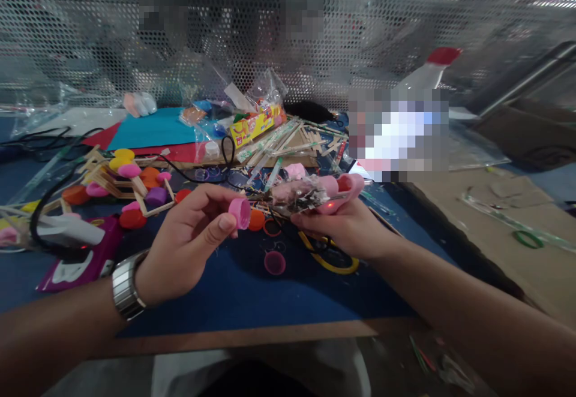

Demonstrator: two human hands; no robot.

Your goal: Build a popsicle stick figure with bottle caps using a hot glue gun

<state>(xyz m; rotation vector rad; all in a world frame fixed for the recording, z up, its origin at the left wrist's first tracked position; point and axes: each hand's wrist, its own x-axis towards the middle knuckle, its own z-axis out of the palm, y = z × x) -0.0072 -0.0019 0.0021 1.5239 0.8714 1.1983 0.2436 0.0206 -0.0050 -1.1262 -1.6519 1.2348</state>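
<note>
Between the thumb and fingers of my left hand [189,241] is a pink bottle cap [240,213], its open side turned to the right. My right hand [346,223] is wrapped around a pink hot glue gun [330,187] with a small lit red light. Messy, silvery residue covers the front of the gun, and its nozzle points left, just above the cap. I cannot tell whether nozzle and cap touch. On the blue table below lie an orange cap [256,220], another pink cap [275,262] and yellow-handled scissors [335,262].
Left stands a construction of sticks and coloured caps [130,187], near a purple packet [85,259]. A black cable [193,179] crosses the table. Behind are a yellow box [254,127], many loose sticks [288,142] and blue sheets [150,130]. Cardboard [486,217] lies at the right.
</note>
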